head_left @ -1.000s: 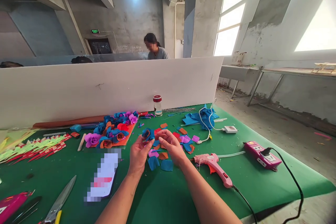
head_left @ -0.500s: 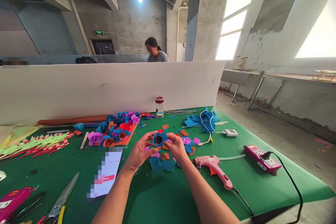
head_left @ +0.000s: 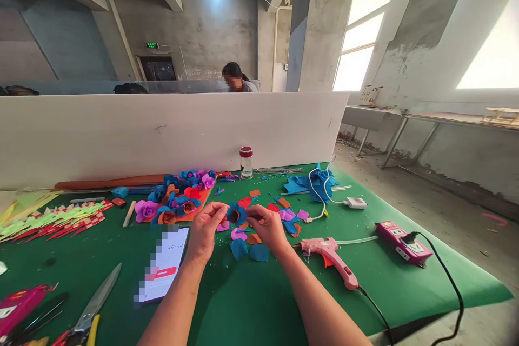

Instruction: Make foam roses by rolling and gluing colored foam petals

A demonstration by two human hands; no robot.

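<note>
A blue paper flower [head_left: 235, 215] with a dark centre is held up between my two hands over the table. My left hand [head_left: 206, 230] pinches its left edge between thumb and fingers. On the other side, my right hand [head_left: 268, 227] grips the right edge of the same flower. Loose petals lie below and behind it, among them a blue petal [head_left: 259, 252], an orange petal [head_left: 254, 239] and a purple petal [head_left: 303, 214]. A pink glue gun [head_left: 330, 257] rests to the right of my right forearm.
Finished flowers [head_left: 178, 197] sit on orange paper at the back left. A phone [head_left: 168, 265] and scissors [head_left: 95, 303] lie left of my arms. A lidded jar [head_left: 246, 163] stands by the white partition [head_left: 174, 130]. The corded power strip [head_left: 403, 243] is at right. One person [head_left: 237, 78] is beyond the partition.
Both hands have shifted slightly left with the flower, which now faces more to the side. My left fingers have gone from spread around it to a pinch at its edge.
</note>
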